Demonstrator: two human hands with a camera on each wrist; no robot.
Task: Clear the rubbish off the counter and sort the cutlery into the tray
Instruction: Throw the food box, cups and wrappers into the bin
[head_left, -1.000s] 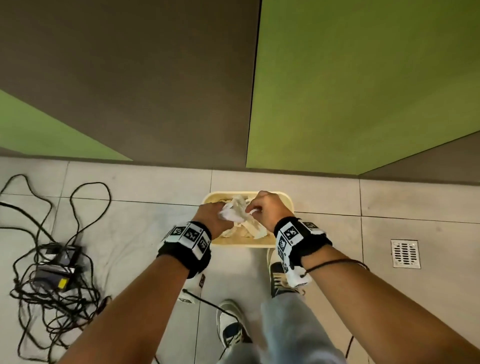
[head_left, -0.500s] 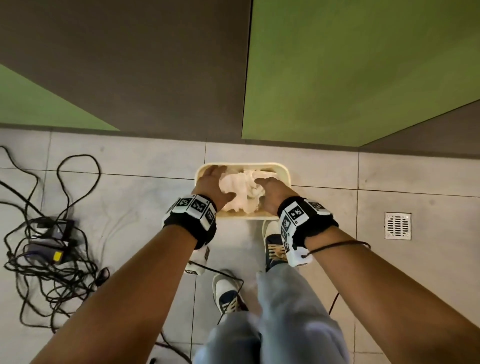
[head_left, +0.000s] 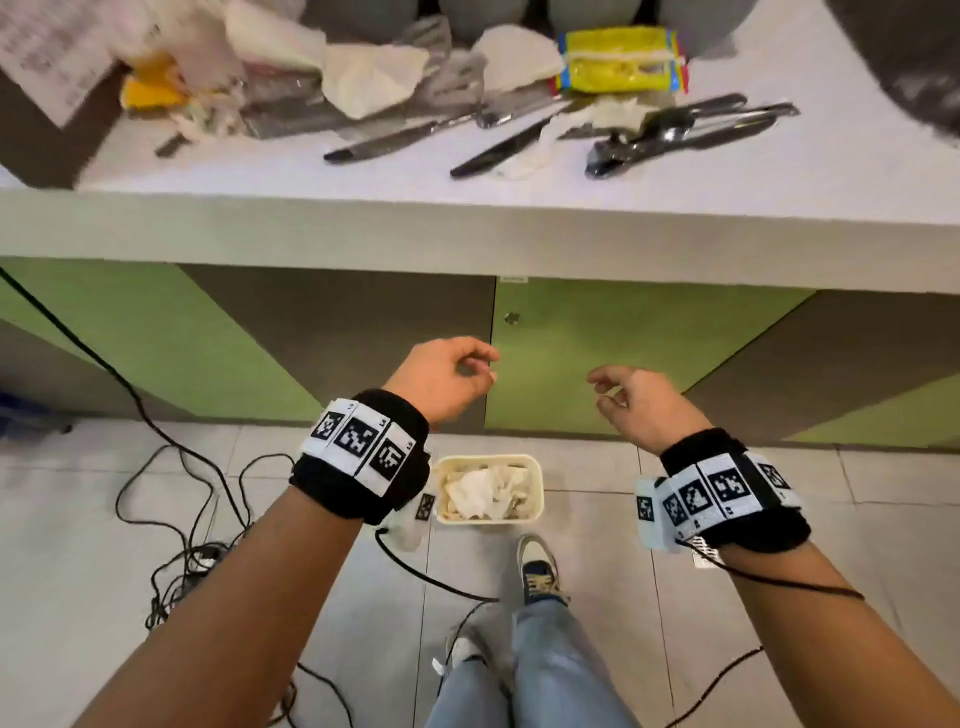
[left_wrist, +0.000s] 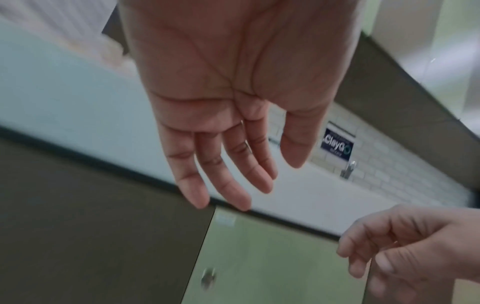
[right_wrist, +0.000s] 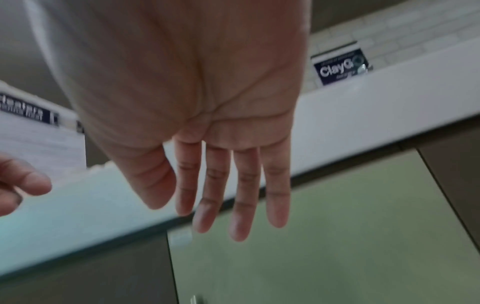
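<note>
Both hands hang empty in front of the green cupboard doors, below the counter edge. My left hand has relaxed, loosely curved fingers. My right hand is the same, fingers nearly straight. On the floor between them stands a cream bin with crumpled white tissue in it. On the white counter lie crumpled napkins, a yellow wrapper, black-handled knives and a heap of metal spoons.
A printed paper sheet and yellow scraps lie at the counter's left. Black cables sprawl over the floor tiles at the left. My shoes stand just behind the bin. Grey bowls line the counter's back.
Both hands have let go of the tissue in the bin and risen to cupboard height. My view has tilted up, bringing the counter into sight.
</note>
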